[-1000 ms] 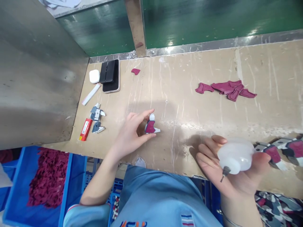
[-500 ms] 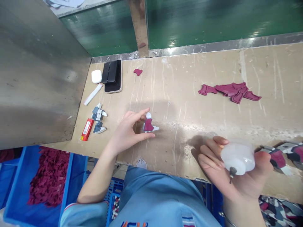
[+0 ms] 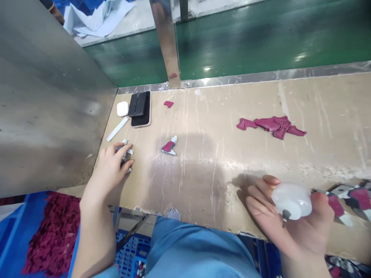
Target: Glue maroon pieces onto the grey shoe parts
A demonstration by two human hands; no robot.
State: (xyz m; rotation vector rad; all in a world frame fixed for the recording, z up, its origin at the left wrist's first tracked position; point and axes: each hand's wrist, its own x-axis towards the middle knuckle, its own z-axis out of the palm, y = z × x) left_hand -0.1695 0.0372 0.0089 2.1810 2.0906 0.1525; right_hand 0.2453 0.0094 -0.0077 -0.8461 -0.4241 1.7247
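The right hand [image 3: 304, 227] grasps a bottle [image 3: 292, 199] near the edge of the table [image 3: 197, 177]. The left hand [image 3: 109, 166] bends around grey parts [image 3: 130, 151] on the tabletop; whether it grips them cannot be told. 1 maroon-faced piece [image 3: 168, 146] lies between the hands, nearer the left, and loose maroon pieces [image 3: 274, 125] lie farther back

A blue top [image 3: 199, 251] with a short left sleeve [image 3: 108, 272] leaves the left forearm [image 3: 97, 235] bare.
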